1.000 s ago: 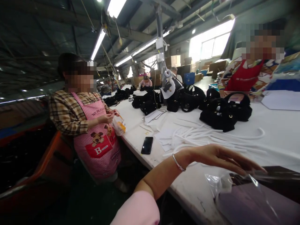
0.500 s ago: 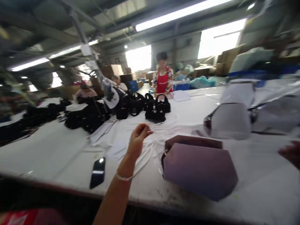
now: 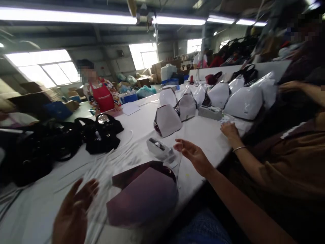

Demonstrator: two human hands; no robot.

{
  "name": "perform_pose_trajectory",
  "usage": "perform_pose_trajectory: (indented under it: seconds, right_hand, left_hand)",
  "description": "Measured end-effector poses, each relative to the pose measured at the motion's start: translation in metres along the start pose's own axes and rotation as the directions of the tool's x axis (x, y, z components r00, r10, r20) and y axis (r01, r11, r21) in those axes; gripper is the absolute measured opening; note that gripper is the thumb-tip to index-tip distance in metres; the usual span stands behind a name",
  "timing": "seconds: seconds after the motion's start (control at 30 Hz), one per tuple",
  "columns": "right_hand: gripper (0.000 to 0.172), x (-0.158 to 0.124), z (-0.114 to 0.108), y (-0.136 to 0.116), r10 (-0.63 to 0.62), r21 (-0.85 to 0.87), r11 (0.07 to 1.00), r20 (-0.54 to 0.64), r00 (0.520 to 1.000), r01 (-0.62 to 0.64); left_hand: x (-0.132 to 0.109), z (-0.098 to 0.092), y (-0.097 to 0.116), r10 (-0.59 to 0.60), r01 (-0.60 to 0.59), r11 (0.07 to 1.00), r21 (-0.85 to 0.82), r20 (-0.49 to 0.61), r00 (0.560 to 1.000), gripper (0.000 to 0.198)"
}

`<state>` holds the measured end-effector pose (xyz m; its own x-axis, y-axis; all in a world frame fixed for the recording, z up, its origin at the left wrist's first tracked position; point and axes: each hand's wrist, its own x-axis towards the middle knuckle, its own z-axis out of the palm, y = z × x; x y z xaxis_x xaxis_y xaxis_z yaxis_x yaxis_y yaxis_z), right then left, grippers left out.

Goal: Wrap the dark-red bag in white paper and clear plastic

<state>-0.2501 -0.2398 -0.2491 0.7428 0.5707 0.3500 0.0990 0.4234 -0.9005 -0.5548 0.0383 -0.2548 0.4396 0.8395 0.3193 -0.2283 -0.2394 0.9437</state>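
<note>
"What are we seeing leftmost?"
"We're seeing black bags [image 3: 104, 144] lying behind and left of the purple bag [image 3: 143, 196]. Our left hand [image 3: 74, 211] is hanging just left of it, fingers parted wide, gripping nothing."
"And next?"
"White strips [image 3: 96, 206] are lying left of the purple bag; a person in a red apron [image 3: 102, 98] is standing well behind it."
"Where is the purple bag resting?"
"It's lying on the white table [image 3: 203, 132], between our 2 hands. A tape dispenser [image 3: 157, 149] is sitting just behind it, white-covered bags [image 3: 167, 120] farther back."
"Our right hand [image 3: 191, 152]?"
"It's hovering behind and right of the purple bag, fingertips narrowly spaced; we're not telling whether they're holding anything."
"Farthest right?"
"A co-worker's hand [image 3: 229, 130] is showing, well apart from the purple bag."
</note>
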Motion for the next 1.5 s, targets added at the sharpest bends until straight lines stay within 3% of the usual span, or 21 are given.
perform_pose_trajectory:
  seconds: [0.1, 0.23, 0.4, 0.5, 0.6, 0.67, 0.8, 0.93, 1.07, 1.13, 1.27, 1.43, 1.5]
  right_hand:
    - [0.024, 0.006, 0.003, 0.001, 0.002, -0.071, 0.997, -0.071, 0.997, -0.007]
    - [0.019, 0.015, 0.007, 0.005, 0.001, -0.021, 1.000, -0.135, 0.991, -0.004]
    - [0.024, 0.019, 0.013, -0.005, -0.024, -0.009, 1.000, -0.181, 0.983, 0.023]
    - [0.022, 0.022, 0.016, -0.022, -0.127, -0.053, 0.992, -0.247, 0.961, 0.118]
    - [0.017, 0.024, 0.016, -0.036, -0.277, -0.100, 0.961, -0.313, 0.908, 0.259]
    - [0.018, 0.023, 0.014, -0.037, -0.290, -0.123, 0.957, -0.303, 0.908, 0.264]
    - [0.027, 0.020, 0.008, -0.027, -0.119, -0.092, 0.991, -0.255, 0.960, 0.098]
    - [0.024, 0.020, 0.003, -0.025, -0.172, -0.065, 0.985, -0.243, 0.955, 0.161]
    - [0.027, 0.021, 0.003, -0.026, -0.106, -0.050, 0.994, -0.214, 0.971, 0.097]
    - [0.026, 0.018, 0.003, -0.034, -0.121, -0.100, 0.990, -0.194, 0.973, 0.103]
    - [0.015, -0.003, 0.014, -0.059, -0.274, -0.184, 0.953, -0.172, 0.946, 0.242]
    - [0.005, -0.060, 0.031, -0.066, -0.309, -0.414, 0.865, 0.003, 0.951, 0.283]
    - [0.007, -0.078, 0.030, -0.061, -0.272, -0.446, 0.861, -0.001, 0.962, 0.243]
  left_hand:
    - [-0.004, 0.012, 0.008, -0.021, 0.016, 0.996, -0.084, -0.055, 0.998, 0.054]
    - [-0.004, 0.014, 0.012, 0.025, -0.024, 0.998, -0.058, 0.023, 0.999, 0.059]
    - [0.004, 0.013, 0.029, 0.072, -0.070, 0.997, -0.018, 0.126, 0.989, 0.021]
    - [0.010, 0.011, 0.047, 0.181, -0.184, 0.979, -0.091, -0.040, 0.983, 0.019]
    - [0.008, 0.009, 0.058, 0.248, -0.286, 0.947, -0.149, -0.231, 0.941, 0.018]
    - [0.003, 0.009, 0.056, 0.205, -0.245, 0.959, -0.143, -0.247, 0.947, 0.020]
    - [-0.005, 0.009, 0.048, 0.045, -0.071, 0.992, -0.105, -0.231, 0.972, 0.028]
    - [-0.002, 0.005, 0.049, 0.110, -0.158, 0.976, -0.151, -0.282, 0.953, 0.027]
    - [0.005, 0.003, 0.053, -0.018, -0.007, 0.994, -0.107, -0.227, 0.974, 0.033]
    - [0.009, 0.002, 0.057, -0.002, -0.016, 0.997, -0.071, -0.242, 0.970, 0.033]
    - [0.020, 0.005, 0.057, 0.083, -0.128, 0.985, -0.120, -0.321, 0.943, 0.030]
    - [0.032, 0.009, 0.027, -0.097, 0.057, 0.991, -0.118, -0.374, 0.922, 0.026]
    - [0.029, 0.010, 0.023, -0.111, 0.084, 0.993, -0.088, -0.379, 0.919, 0.024]
